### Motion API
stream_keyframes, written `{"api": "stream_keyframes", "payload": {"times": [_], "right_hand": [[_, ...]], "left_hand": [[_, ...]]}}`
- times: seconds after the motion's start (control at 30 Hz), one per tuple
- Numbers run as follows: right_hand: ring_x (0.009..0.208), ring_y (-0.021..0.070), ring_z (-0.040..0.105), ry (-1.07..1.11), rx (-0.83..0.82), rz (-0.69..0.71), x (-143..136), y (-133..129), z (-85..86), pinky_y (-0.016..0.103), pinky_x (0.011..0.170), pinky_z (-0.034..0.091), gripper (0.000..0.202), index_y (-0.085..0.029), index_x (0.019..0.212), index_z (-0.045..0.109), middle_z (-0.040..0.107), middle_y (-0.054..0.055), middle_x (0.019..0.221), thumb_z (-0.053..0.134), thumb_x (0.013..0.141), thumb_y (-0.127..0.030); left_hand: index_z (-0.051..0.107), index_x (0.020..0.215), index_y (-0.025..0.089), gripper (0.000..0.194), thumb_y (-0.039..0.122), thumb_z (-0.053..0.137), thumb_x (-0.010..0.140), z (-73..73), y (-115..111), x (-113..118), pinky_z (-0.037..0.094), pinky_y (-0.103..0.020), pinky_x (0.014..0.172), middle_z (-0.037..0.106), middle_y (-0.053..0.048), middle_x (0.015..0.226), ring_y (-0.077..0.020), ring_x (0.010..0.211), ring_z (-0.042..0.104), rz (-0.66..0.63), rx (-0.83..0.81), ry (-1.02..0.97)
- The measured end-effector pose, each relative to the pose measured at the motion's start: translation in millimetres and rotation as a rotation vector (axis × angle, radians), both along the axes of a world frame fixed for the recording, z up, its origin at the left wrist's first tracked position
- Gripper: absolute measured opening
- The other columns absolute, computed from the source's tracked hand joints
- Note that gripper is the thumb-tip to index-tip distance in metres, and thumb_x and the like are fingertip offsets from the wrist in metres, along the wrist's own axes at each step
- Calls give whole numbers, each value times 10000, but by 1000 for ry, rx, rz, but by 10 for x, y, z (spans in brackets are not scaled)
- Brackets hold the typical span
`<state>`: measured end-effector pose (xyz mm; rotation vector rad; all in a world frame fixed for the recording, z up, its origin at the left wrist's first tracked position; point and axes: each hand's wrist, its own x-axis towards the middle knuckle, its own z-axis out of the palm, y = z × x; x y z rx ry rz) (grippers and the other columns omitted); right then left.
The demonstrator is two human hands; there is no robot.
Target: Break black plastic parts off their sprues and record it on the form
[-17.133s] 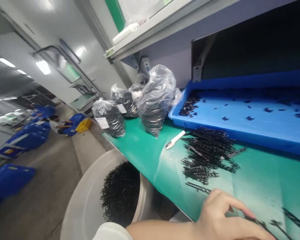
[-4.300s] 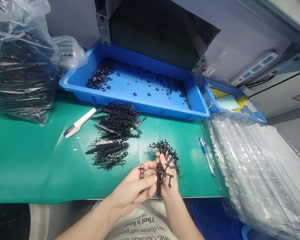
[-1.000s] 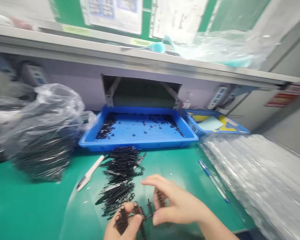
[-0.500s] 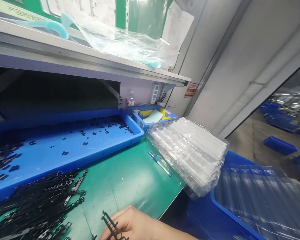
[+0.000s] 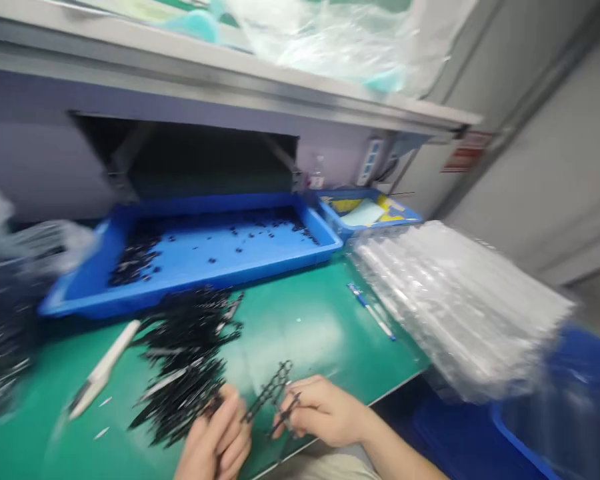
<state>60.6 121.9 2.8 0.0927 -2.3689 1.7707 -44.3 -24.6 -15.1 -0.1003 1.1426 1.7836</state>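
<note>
My right hand [image 5: 327,410] is closed on a thin black plastic part [image 5: 287,415] at the front edge of the green table. Between my two hands, a longer black openwork strip [image 5: 269,390] slants up from near my left fingertips; I cannot tell which hand, if either, carries it. My left hand [image 5: 217,437] has its fingers curled together at the near side of a pile of black plastic strips [image 5: 185,353]. Something dark shows at its thumb, but blur hides what it is.
Behind the pile lies a long blue tray [image 5: 220,267] with small black pieces. A white-handled cutter [image 5: 105,367] is left of the pile. To the right are a pen [image 5: 373,312], stacked clear plastic trays [image 5: 460,300] and a small blue basket [image 5: 347,227]. A shelf [image 5: 230,80] runs above.
The view has swung left and moved back, bringing my left hand, the cutter and plastic bags into sight. My right hand still holds a black part.
</note>
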Motion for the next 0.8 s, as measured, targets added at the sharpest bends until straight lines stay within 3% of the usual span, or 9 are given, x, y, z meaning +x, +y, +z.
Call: {"api": "stream_keyframes", "payload": {"times": [0.1,0.2,0.4,0.53,0.63,0.7,0.8], "right_hand": [[490,110,414,-100,-56,174,9,42,-8,220,511,358,509,-129,746,648,434,-6,538,301,887,-475],[484,107,390,-168,-108,315,-6,36,-19,221,495,327,546,-136,785,667,402,-14,539,287,882,-516],[529,126,433,-209,-101,364,-85,-40,36,237,561,364,560,-150,750,658,447,4,564,274,875,-539],[582,148,489,-241,-103,362,-116,-47,42,248,602,391,553,-159,736,634,533,32,616,269,870,-553],[608,161,515,-242,-23,267,-101,-54,4,262,631,398,500,-181,701,614,571,37,636,288,879,-517],[608,165,510,-266,-5,193,-71,-63,-41,271,611,397,465,-187,700,607,562,40,638,313,877,-500],[462,121,382,-352,-160,2,-41,-52,-95,243,453,317,464,-169,757,593,423,-4,543,343,851,-548]], "left_hand": [[432,684,162,429,485,704,606,81,13,32,119,-84,279,302,105,437,14,321,159,-114,54,-19],[477,777,141,471,509,702,589,53,13,-13,97,-94,251,416,88,453,28,275,172,-260,146,-55],[466,673,119,407,421,730,603,-5,-69,25,98,-117,242,360,94,351,21,230,176,-384,268,-93],[470,709,128,423,481,685,616,24,-60,51,76,-159,250,468,54,425,11,232,171,-408,262,-94],[460,716,154,327,456,585,705,129,-63,-23,178,-169,315,507,34,544,-20,316,273,-321,24,271],[455,683,164,207,344,506,773,224,-89,-152,290,-188,433,489,27,587,-65,448,384,-203,-240,735],[472,749,178,119,274,446,812,335,-145,-449,336,-233,560,503,18,627,-124,585,463,-38,-588,1334]]}}
